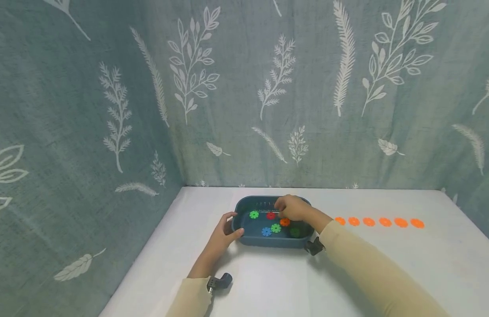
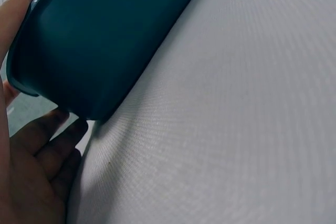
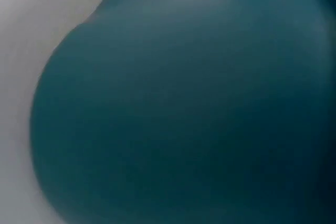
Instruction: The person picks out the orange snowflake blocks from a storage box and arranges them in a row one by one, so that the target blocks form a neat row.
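Observation:
A dark teal tray [image 1: 268,242] stands on the white table with several small notched discs inside. Among them are green discs, such as the one [image 1: 254,215] at the left, a red disc [image 1: 270,215], a blue disc [image 1: 266,231] and an orange disc [image 1: 285,222]. My left hand [image 1: 224,233] holds the tray's left end; in the left wrist view its thumb is at the rim and its fingertips touch the wall. My right hand [image 1: 294,208] reaches into the tray, fingers bent down beside the red and orange discs. Whether it pinches a disc is hidden.
To the right of the tray, several orange discs [image 1: 369,222] lie in a row on the white table [image 1: 276,281]. A leaf-patterned grey-green curtain [image 1: 244,88] hangs behind and at the sides. In the right wrist view, the tray wall [image 3: 173,103] fills most of the picture, blurred.

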`<state>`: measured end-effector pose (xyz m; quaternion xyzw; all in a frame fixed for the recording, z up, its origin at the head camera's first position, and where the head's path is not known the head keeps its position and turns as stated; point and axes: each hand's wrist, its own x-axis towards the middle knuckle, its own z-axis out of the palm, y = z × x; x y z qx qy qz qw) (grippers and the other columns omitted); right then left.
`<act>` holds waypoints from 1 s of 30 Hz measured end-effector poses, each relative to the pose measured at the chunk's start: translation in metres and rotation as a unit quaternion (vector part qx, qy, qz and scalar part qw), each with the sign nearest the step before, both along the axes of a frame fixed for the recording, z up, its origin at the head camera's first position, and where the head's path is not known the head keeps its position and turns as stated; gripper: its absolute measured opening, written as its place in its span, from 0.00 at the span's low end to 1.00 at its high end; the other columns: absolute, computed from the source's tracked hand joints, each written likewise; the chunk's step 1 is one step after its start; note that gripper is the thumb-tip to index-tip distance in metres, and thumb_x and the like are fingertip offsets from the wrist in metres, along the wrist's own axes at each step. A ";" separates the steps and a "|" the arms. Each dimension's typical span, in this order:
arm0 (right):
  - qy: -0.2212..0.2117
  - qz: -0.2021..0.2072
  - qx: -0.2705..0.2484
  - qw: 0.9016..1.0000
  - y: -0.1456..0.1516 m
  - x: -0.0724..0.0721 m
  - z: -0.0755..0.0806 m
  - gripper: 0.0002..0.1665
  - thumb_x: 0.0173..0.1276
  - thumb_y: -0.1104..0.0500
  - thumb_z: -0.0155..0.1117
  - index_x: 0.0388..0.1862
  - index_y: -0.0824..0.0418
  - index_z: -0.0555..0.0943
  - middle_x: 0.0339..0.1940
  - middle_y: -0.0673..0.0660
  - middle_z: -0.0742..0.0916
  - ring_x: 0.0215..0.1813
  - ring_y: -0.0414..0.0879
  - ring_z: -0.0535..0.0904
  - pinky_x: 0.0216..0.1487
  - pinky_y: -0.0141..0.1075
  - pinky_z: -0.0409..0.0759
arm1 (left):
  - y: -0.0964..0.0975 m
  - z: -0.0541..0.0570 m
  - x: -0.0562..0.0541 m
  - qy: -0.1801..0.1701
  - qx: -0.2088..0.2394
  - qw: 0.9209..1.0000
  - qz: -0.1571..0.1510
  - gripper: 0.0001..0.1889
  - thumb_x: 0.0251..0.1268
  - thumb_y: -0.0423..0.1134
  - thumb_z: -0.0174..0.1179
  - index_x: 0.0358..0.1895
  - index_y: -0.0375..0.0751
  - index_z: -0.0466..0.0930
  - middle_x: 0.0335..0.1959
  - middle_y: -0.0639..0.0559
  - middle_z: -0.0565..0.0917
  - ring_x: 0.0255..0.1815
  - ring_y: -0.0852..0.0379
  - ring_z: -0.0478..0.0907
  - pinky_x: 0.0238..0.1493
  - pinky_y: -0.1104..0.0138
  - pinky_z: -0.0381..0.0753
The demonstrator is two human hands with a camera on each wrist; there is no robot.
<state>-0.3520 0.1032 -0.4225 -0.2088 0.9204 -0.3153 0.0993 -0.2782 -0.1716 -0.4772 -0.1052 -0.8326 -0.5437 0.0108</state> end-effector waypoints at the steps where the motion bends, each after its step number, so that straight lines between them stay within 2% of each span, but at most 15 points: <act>1: 0.003 0.000 0.022 1.000 0.001 -0.001 0.001 0.17 0.64 0.65 0.67 0.53 0.64 0.81 0.45 0.56 0.85 0.48 0.51 0.81 0.48 0.45 0.81 | -0.002 -0.004 -0.005 0.000 0.003 1.000 0.001 0.36 0.63 0.46 0.66 0.72 0.46 0.59 0.70 0.32 0.64 0.69 0.36 0.64 0.65 0.46 0.65; 3: 0.008 -0.005 0.062 0.998 0.001 -0.002 0.002 0.18 0.62 0.65 0.69 0.52 0.64 0.82 0.47 0.58 0.85 0.50 0.53 0.81 0.51 0.46 0.80 | -0.004 -0.012 -0.013 0.002 0.005 1.000 0.008 0.35 0.63 0.45 0.66 0.71 0.50 0.60 0.70 0.33 0.64 0.69 0.37 0.64 0.66 0.45 0.64; 5: 0.012 -0.015 0.093 0.995 0.002 -0.003 0.001 0.19 0.60 0.64 0.71 0.52 0.64 0.82 0.48 0.58 0.85 0.52 0.53 0.81 0.54 0.48 0.79 | -0.004 -0.013 -0.017 0.013 0.007 1.000 0.011 0.34 0.63 0.46 0.66 0.70 0.52 0.61 0.71 0.34 0.64 0.69 0.37 0.64 0.66 0.45 0.63; 8: 0.006 -0.027 0.124 0.992 0.002 -0.002 -0.002 0.21 0.58 0.65 0.73 0.51 0.63 0.82 0.49 0.58 0.85 0.52 0.53 0.80 0.57 0.50 0.77 | -0.003 -0.013 -0.018 0.017 0.006 1.000 0.012 0.33 0.62 0.47 0.67 0.69 0.55 0.62 0.71 0.34 0.64 0.70 0.38 0.63 0.67 0.45 0.62; 11: 0.004 -0.035 0.147 0.989 0.000 0.001 -0.006 0.21 0.58 0.64 0.72 0.51 0.63 0.82 0.49 0.58 0.85 0.49 0.50 0.80 0.58 0.50 0.76 | -0.002 -0.015 -0.016 0.012 0.007 1.000 0.011 0.33 0.62 0.47 0.67 0.69 0.55 0.63 0.71 0.34 0.64 0.70 0.37 0.63 0.67 0.45 0.61; 16: -0.004 -0.045 0.168 0.985 -0.004 0.002 -0.017 0.19 0.60 0.64 0.71 0.52 0.61 0.82 0.48 0.57 0.85 0.46 0.48 0.78 0.58 0.49 0.76 | -0.003 -0.019 -0.010 0.008 0.007 1.000 0.010 0.33 0.63 0.47 0.66 0.69 0.53 0.62 0.70 0.34 0.65 0.69 0.37 0.64 0.67 0.44 0.62; 21: -0.013 -0.056 0.153 0.987 -0.005 0.003 -0.017 0.17 0.58 0.64 0.73 0.48 0.61 0.83 0.42 0.55 0.85 0.42 0.49 0.77 0.55 0.47 0.78 | -0.003 -0.021 -0.011 0.007 0.011 1.000 0.004 0.34 0.63 0.46 0.66 0.71 0.53 0.61 0.70 0.35 0.65 0.70 0.39 0.64 0.67 0.46 0.63; 24: -0.010 -0.053 0.149 0.987 -0.005 0.005 -0.015 0.16 0.58 0.64 0.73 0.45 0.60 0.83 0.40 0.54 0.84 0.40 0.49 0.77 0.53 0.47 0.79 | -0.003 -0.017 -0.010 0.002 0.004 1.000 0.001 0.36 0.63 0.47 0.66 0.72 0.50 0.60 0.70 0.33 0.64 0.70 0.38 0.64 0.67 0.46 0.63; 30: 0.002 -0.039 0.160 0.986 -0.006 0.007 -0.012 0.14 0.59 0.61 0.73 0.45 0.58 0.83 0.41 0.54 0.84 0.41 0.48 0.77 0.53 0.47 0.79 | 0.000 0.008 0.008 0.002 -0.005 1.000 -0.010 0.39 0.62 0.52 0.66 0.71 0.42 0.60 0.69 0.31 0.65 0.69 0.36 0.65 0.65 0.46 0.65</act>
